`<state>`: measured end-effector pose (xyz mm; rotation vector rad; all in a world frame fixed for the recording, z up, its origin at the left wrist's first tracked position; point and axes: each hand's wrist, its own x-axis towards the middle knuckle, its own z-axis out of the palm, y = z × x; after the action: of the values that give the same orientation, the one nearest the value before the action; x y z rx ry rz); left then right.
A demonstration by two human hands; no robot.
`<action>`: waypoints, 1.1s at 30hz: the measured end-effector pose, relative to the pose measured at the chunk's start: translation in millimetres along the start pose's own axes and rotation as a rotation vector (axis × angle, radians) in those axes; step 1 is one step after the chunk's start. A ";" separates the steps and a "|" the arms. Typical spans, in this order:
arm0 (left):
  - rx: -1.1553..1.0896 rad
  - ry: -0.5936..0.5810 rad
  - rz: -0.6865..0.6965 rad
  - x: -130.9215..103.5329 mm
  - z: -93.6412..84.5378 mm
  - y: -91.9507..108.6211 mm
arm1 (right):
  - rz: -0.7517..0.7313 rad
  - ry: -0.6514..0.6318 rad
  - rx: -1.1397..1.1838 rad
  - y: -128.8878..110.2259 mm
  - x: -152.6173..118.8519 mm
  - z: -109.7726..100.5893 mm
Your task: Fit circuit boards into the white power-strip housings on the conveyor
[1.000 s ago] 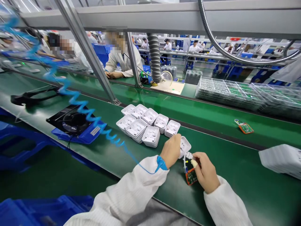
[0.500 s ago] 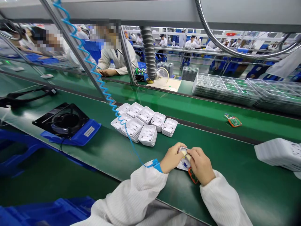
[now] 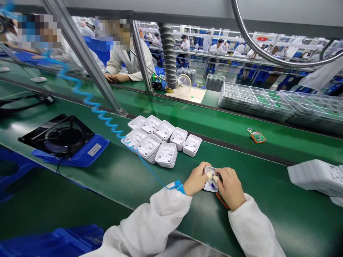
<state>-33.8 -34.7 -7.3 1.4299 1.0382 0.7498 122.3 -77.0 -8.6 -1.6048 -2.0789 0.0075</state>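
Observation:
My left hand (image 3: 196,181) is closed on the left edge of a small white plastic housing (image 3: 208,186), its thumb over the inside. My right hand (image 3: 230,188) grips the same housing from the right, thumb and fingers pinched at its upper right part. Pale finger covers show on both thumbs. Something small and blue lies inside the housing; whatever is between the thumbs is too small to make out. Partly hidden under my right hand is a green circuit board with an orange rim (image 3: 223,201). A blue wrist strap (image 3: 179,186) with a coiled cord circles my left wrist.
Stacked white housings (image 3: 166,154) stand left of my hands, and another white stack (image 3: 314,178) leans at the right. A loose circuit board (image 3: 257,136) lies on the far belt. A black fan (image 3: 68,136) rests on a blue bin. Clear trays (image 3: 249,98) and a co-worker (image 3: 128,62) are beyond.
The view has shifted slightly. My hands keep hold of the housing; the orange-rimmed board is now more covered by my right hand. The coiled cord has swung left.

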 end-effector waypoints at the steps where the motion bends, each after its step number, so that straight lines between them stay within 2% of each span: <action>1: 0.048 0.000 0.012 -0.7 -0.7 -0.1 | 0.005 -0.021 -0.015 0.0 0.1 1.4; 4: 0.147 -0.002 0.051 -3.1 -3.2 2.4 | -0.011 -0.037 -0.020 1.4 0.0 3.0; 9: 0.148 -0.055 0.060 -4.9 -6.9 5.9 | -0.025 -0.030 -0.050 3.7 1.1 -1.3; 14: 0.180 -0.080 0.081 -6.3 -8.6 7.1 | -0.069 -0.121 -0.175 -0.9 7.0 -2.3; 18: 0.147 -0.053 0.054 -5.3 -7.8 8.8 | -0.080 -0.185 -0.264 -9.8 10.1 -2.9; 22: 0.055 0.028 -0.006 1.1 -6.1 4.9 | -0.058 -0.184 -0.039 -4.9 18.9 -13.2; 24: 0.010 0.042 -0.020 4.6 -5.3 1.8 | -0.027 -0.177 0.095 14.2 32.7 -19.8; 26: -0.013 0.045 -0.047 7.0 -4.5 -0.5 | 0.045 -0.158 0.115 46.3 55.0 -24.2; 30: -0.029 0.044 -0.088 7.9 -2.6 -1.3 | 0.324 -0.114 -0.154 127.7 115.1 -19.8; 33: -0.026 0.039 -0.092 8.2 -2.9 -0.6 | 0.564 -0.094 -0.298 174.0 155.7 -6.1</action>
<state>-33.2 -26.1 -8.4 1.3406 1.1122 0.7242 255.1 114.7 3.9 -2.3671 -1.6795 -0.0339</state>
